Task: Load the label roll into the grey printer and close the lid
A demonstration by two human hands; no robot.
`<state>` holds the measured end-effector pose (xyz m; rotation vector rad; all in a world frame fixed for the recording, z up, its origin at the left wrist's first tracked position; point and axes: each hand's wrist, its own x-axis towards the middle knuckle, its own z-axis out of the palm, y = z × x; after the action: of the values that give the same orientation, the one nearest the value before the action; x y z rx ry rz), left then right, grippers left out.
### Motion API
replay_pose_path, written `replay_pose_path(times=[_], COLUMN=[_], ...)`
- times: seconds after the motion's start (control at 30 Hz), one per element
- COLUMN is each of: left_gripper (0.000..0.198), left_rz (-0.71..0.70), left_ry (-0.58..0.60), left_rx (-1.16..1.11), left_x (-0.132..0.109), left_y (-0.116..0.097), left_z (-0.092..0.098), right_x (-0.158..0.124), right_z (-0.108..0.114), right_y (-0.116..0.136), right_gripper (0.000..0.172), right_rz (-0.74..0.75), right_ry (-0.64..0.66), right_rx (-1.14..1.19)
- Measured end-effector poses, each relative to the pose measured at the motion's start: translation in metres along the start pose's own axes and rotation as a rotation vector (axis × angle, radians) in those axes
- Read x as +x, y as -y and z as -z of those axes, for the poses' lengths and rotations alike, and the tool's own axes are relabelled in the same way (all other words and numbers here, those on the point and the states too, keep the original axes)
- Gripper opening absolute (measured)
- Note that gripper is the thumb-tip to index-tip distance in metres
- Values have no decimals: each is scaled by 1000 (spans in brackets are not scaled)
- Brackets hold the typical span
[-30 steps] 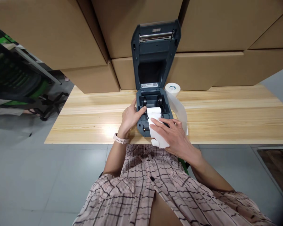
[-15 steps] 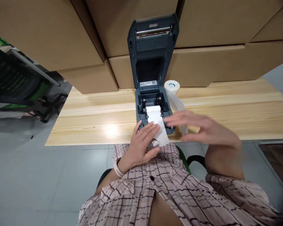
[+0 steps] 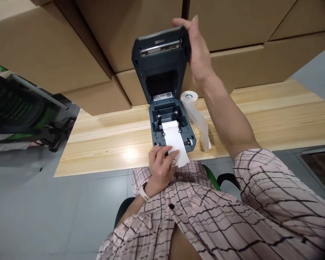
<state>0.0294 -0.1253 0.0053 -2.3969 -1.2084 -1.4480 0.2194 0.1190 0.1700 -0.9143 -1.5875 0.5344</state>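
A dark label printer (image 3: 191, 134) stands on the table with its lid (image 3: 162, 65) raised. Inside it lies a small roll of white label paper (image 3: 181, 142), its loose end running out over the front edge toward me. My left hand (image 3: 161, 166) holds this strip near its end, thumb and curled fingers against the paper. At the lid's upper right edge, my right hand (image 3: 200, 54) grips the lid, the thumb up and some fingers hidden behind it. A second white roll (image 3: 189, 96) is beside the printer on its right, with its strip trailing forward.
Large cardboard boxes (image 3: 151, 32) are stacked close behind the printer. The wooden table (image 3: 105, 144) ends just in front of it, above my lap. To the left, past the table, is a dark office chair (image 3: 18, 104).
My right hand has gone from beside the printer's front up to the lid, which now tilts slightly forward. My left hand's fingers have curled from lying flat on the paper strip.
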Motion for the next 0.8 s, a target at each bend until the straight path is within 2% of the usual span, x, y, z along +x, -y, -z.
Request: replay_pose_path(times=[0.07, 0.1, 0.23, 0.33, 0.4, 0.5, 0.6, 0.7, 0.8], left_gripper=[40, 41, 35, 23, 18, 19, 23, 49, 55], left_rz=[40, 46, 84, 150, 123, 66, 170, 212, 68], left_ry=[-71, -88, -74, -84, -139, -254, -192, -70, -98], left_rx=[50, 65, 81, 86, 131, 177, 105, 76, 102], left_x=[-10, -15, -35, -48, -56, -69, -74, -57, -27], left_y=[-2, -2, 3, 7, 7, 7, 11, 18, 20], left_z=[-5, -8, -20, -27, -32, -37, -40, -36, -27], right_x=[-39, -61, -141, -182, -199, -216, -227, -235, -240], right_z=[3, 5, 15, 17, 18, 19, 20, 19, 17], right_y=[17, 23, 32, 26, 22, 18, 14, 11, 9], right_gripper=[80, 75, 75, 64, 56, 46, 43, 44, 44], right_rz=[161, 204, 270, 247, 212, 209, 193, 188, 215], right_ry=[-98, -98, 17, 93, 126, 143, 199, 225, 194], right_rx=[-134, -190, -256, -282, -325, -337, -386, -416, -417])
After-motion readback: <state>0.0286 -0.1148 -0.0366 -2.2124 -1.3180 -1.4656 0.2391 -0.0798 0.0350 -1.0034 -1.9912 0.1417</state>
